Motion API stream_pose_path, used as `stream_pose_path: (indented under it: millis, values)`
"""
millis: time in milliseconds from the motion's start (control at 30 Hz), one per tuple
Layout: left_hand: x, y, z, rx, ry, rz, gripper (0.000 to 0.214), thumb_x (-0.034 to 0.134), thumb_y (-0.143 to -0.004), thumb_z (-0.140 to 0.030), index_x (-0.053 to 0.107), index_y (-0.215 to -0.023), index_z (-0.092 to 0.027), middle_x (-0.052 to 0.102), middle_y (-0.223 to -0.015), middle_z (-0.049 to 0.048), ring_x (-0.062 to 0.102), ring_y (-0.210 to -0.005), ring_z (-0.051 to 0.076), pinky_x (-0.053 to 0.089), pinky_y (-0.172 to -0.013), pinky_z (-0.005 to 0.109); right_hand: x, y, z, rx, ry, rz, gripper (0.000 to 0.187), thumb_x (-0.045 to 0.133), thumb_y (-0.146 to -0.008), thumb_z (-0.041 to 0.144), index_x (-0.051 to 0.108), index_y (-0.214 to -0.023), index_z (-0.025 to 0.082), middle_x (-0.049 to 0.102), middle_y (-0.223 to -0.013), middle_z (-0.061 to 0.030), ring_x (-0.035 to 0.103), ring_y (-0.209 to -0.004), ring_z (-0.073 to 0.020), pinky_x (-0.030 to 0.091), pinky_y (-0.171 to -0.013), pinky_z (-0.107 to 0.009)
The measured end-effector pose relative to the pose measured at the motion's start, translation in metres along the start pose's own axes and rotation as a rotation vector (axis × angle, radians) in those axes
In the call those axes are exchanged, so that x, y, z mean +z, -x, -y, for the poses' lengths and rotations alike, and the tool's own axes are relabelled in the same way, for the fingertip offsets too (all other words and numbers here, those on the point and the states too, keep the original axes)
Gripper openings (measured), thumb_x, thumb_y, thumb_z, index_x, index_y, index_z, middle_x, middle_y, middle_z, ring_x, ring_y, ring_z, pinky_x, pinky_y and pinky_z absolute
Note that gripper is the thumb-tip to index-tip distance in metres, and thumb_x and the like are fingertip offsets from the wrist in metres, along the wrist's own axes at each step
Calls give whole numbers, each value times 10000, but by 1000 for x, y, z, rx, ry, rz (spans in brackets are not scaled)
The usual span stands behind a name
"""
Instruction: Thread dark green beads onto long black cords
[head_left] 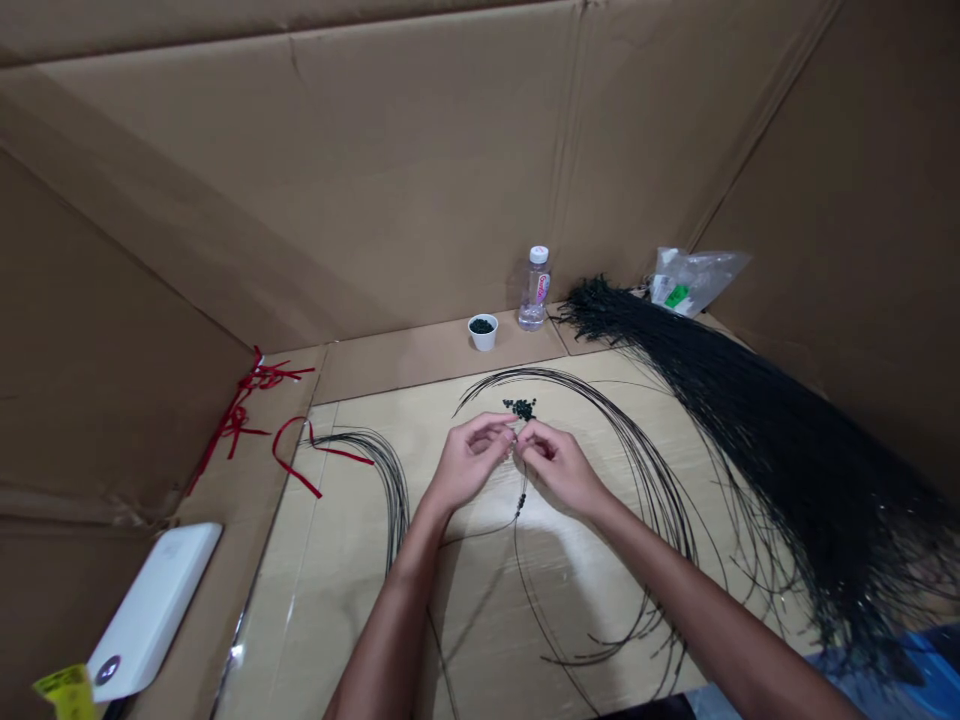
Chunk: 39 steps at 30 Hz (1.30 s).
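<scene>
My left hand (471, 458) and my right hand (561, 468) meet over the middle of the table, thumbs and fingertips pinched together. A thin black cord (524, 478) runs up to the fingertips of both hands. Several small dark beads (520, 503) sit on this cord a little below the hands. Whatever else lies between the fingertips is too small to make out. Just beyond them is a loose pile of dark green beads (523, 408) on the tabletop.
A curved bundle of black cords (622, 430) lies right, another (390, 470) left beside a red ribbon (289, 470). Behind stand a white cup of beads (483, 340) and a bottle (533, 295). A thick dark strand bundle (735, 400) covers the right; cardboard walls (420, 170) enclose the table.
</scene>
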<state>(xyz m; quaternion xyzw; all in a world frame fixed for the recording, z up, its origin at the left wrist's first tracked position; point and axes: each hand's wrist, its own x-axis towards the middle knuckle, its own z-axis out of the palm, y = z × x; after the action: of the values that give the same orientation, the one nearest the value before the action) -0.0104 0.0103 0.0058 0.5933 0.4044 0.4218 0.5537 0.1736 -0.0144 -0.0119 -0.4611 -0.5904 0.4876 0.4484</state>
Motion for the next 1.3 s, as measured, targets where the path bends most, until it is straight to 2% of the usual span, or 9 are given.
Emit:
stream_pose_path:
  millis: [100,200,433,700,833,967,1067,1200,1300]
  values:
    - [-5,3,-11,86,-244,54,194,731,-968,-308,823,-1100,-198,802,-1066,94,740,-981,208,557,-888,316,0,1,1,-28,58,11,103,596,-908,223,585,-806,216,477,-687,52,408,-632,-140,304,-600,-267]
    - [-10,6,-21,174,-458,61,129,699,-983,-241,817,-1027,-212,791,-973,62,728,-892,189,542,-818,296,-1,3,6,-92,149,24,101,594,-914,199,598,-814,213,481,-692,52,414,-634,-141,304,-606,-270]
    - [-8,11,-27,277,-748,103,128,616,-1030,-194,742,-1013,-205,756,-965,41,708,-883,190,519,-812,304,-1,5,11,-172,214,6,163,588,-951,202,576,-788,211,503,-729,34,454,-672,-152,327,-630,-281]
    - [2,13,-16,406,-808,32,154,551,-1080,-256,674,-1010,-197,728,-953,51,694,-851,193,506,-779,311,0,6,10,-98,66,-31,213,599,-997,300,616,-809,203,514,-719,33,427,-654,-149,317,-606,-280]
    - [5,13,-17,411,-800,22,175,541,-1080,-274,676,-994,-205,722,-937,58,688,-850,202,502,-780,318,-1,6,10,-106,65,-21,240,593,-1018,337,630,-822,202,527,-723,24,441,-657,-152,326,-605,-282]
    - [6,10,-24,331,-692,-21,173,565,-1064,-303,714,-1071,-216,735,-1015,76,691,-898,208,524,-827,326,0,4,10,-91,40,-48,261,595,-1025,395,622,-839,214,525,-712,20,438,-639,-155,340,-594,-285]
    - [1,10,-31,185,-499,-52,256,666,-1004,-361,731,-1199,-208,750,-1096,94,694,-879,198,544,-771,308,0,2,9,-76,-34,-124,278,615,-1010,454,608,-847,229,525,-706,15,436,-633,-162,365,-585,-288]
    - [-8,15,-32,-153,-242,309,330,819,-870,-453,795,-1018,-159,747,-821,58,652,-706,165,505,-641,262,-1,-1,10,-66,-113,-234,320,672,-976,534,618,-862,239,519,-708,13,456,-642,-171,394,-578,-293]
    - [-11,18,-29,-261,-148,414,360,909,-756,-485,784,-846,-160,699,-699,17,606,-633,141,467,-607,248,-1,-1,12,-65,-147,-257,339,709,-957,555,636,-858,239,537,-726,7,475,-655,-172,406,-591,-298]
